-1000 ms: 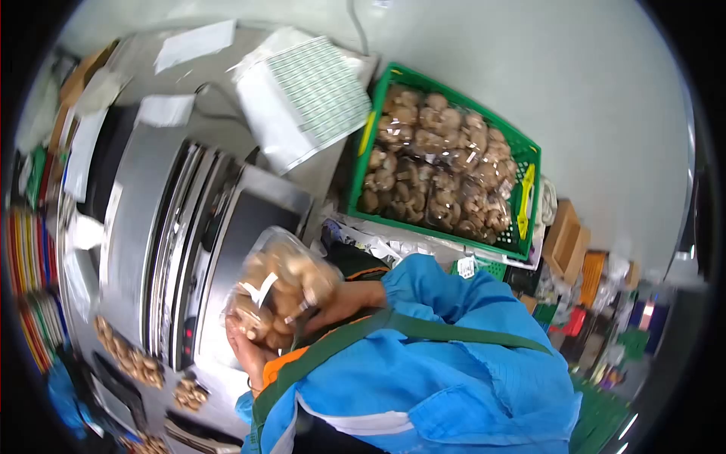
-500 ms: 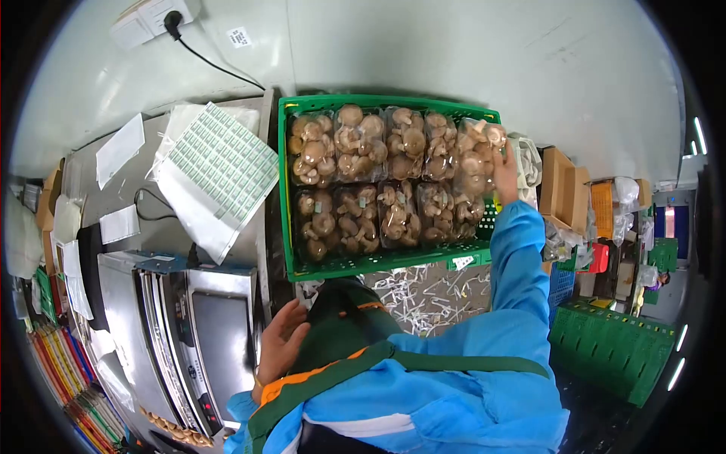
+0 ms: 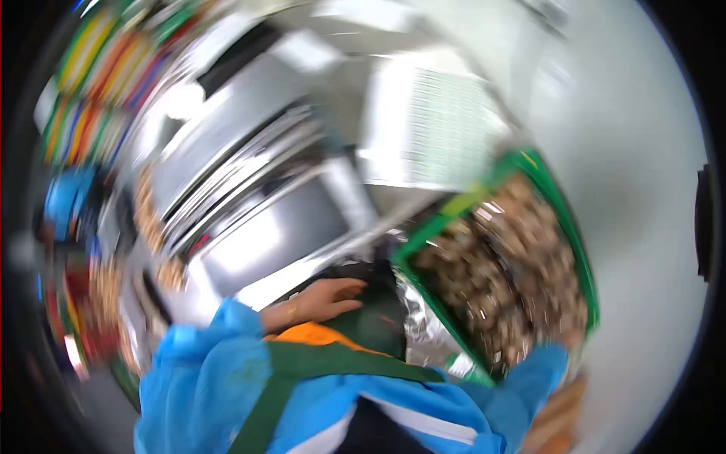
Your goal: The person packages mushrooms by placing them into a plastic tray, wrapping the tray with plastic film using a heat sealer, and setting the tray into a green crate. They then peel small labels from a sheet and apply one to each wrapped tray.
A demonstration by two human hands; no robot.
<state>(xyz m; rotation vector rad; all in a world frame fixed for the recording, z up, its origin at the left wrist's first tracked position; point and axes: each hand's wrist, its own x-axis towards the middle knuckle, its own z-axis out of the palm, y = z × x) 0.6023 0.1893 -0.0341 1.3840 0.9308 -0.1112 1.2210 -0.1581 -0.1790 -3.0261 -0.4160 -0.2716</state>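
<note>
A wearer in blue sleeves looks down at a green crate [image 3: 529, 168] of brown mushrooms in clear, glossy packs [image 3: 522, 250]; the view is smeared by motion, so single packs are hard to tell apart. The right hand [image 3: 569, 338] is at the crate's end nearest its own sleeve, beside the mushrooms there. It is a blur: I cannot tell how far its fingers are open, whether they grip a pack or whether they only touch one. The left hand [image 3: 324, 301] is to the left of the crate, well apart from it, over dark green clothing. Its fingers are loosely spread and slightly bent, thumb apart, with nothing seen in them. Left of the crate stands a metal machine [image 3: 280, 234] with a shiny flat plate, and a printed sheet [image 3: 446, 129] lies beyond the crate's upper left corner on a grey table [image 3: 355, 94]. Farther left of the crate are loose mushrooms [image 3: 144, 200]. The step in hand appears to be work at the crate, done by the right hand alone. As a judgement, moving a pack at that end calls for a light hold on the clear film and care around the rim and neighbouring packs.
</note>
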